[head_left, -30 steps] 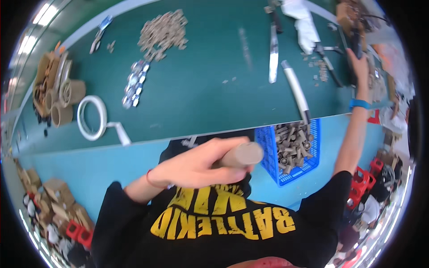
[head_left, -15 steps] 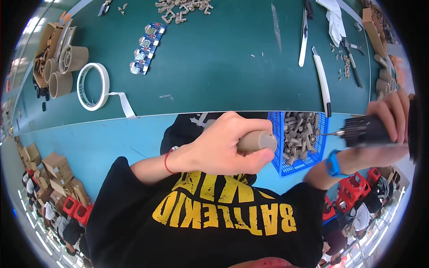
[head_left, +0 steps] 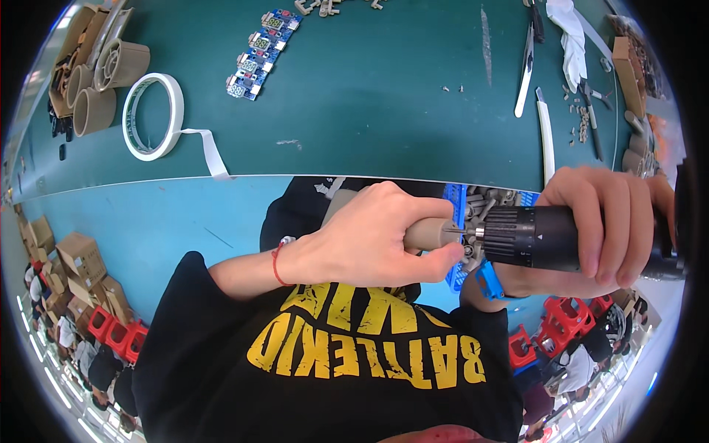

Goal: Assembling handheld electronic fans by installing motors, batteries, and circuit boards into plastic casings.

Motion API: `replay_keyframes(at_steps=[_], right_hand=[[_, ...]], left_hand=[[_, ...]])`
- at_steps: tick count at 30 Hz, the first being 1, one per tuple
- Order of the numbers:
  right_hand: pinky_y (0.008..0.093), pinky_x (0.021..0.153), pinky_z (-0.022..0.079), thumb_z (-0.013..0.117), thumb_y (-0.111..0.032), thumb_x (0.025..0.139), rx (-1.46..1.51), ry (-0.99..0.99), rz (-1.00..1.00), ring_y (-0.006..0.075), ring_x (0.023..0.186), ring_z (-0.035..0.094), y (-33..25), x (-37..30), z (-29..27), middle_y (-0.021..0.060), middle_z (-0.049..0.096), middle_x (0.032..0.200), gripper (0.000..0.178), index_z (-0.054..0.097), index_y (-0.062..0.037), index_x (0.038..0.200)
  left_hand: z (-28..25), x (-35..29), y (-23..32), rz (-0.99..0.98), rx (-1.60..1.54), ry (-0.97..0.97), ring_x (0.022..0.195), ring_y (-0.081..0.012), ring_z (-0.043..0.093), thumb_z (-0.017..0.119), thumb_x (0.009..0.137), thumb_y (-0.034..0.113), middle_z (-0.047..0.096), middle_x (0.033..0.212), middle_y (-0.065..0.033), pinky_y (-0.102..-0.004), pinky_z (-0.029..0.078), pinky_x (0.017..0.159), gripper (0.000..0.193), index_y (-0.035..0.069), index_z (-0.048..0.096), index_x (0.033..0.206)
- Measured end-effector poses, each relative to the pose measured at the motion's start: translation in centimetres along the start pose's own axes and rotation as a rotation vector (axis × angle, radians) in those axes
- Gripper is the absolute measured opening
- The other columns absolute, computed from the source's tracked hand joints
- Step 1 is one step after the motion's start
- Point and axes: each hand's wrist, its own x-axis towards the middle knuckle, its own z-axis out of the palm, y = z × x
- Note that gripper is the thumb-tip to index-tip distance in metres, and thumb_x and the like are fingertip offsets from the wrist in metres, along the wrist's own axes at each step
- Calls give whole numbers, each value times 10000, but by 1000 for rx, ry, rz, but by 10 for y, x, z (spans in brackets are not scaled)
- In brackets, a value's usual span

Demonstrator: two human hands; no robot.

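My left hand (head_left: pixel 362 240) is closed around a beige plastic cylinder (head_left: pixel 425 234), holding it sideways in front of my chest with its end face to the right. My right hand (head_left: pixel 609 221) grips a black power screwdriver (head_left: pixel 532 235) that lies level and points left. Its thin metal bit (head_left: pixel 461 232) meets the end of the cylinder. Whether a screw sits at the tip is too small to tell. The cylinder's other end is mostly hidden behind my left hand.
A blue basket (head_left: pixel 453 279) of beige parts stands below the table edge, partly behind the screwdriver. On the green table (head_left: pixel 369 96) lie a tape roll (head_left: pixel 176 111), circuit boards (head_left: pixel 260 55), a white-handled knife (head_left: pixel 545 140), pliers (head_left: pixel 593 118) and beige tubes (head_left: pixel 94 111).
My right hand has brought the screwdriver left, from apart to the cylinder's end. My left hand keeps its hold on the cylinder. The view has shifted slightly.
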Motion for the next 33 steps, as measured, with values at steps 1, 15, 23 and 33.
replay_keyframes(at_steps=[1,15,23,33], right_hand=[[249,532,553,538,-181,967,5,-19,4,116,537,604,-1,0,-1,20,607,637,125,589,-67,969],[245,524,565,593,-107,919,38,-124,42,124,513,624,-15,-4,-11,32,651,628,121,614,-92,801],[278,539,565,616,-117,911,141,-67,-54,152,528,628,-8,-9,-8,53,647,626,93,661,-92,834],[312,559,573,604,-141,924,205,-155,-73,188,560,643,-9,-11,-22,85,663,661,122,653,-83,828]], left_hand=[[0,1,0,2,-3,-1,437,-167,526,648,766,133,553,534,-64,-280,405,447,131,17,589,751],[4,3,7,-29,148,22,404,-206,497,685,744,203,503,481,-60,-294,379,422,219,37,559,677],[8,5,9,-58,131,1,412,-212,514,682,748,203,525,497,-65,-292,390,424,208,36,574,689],[10,7,8,-64,177,-1,403,-216,509,676,744,187,515,486,-68,-299,385,417,204,36,561,667]])
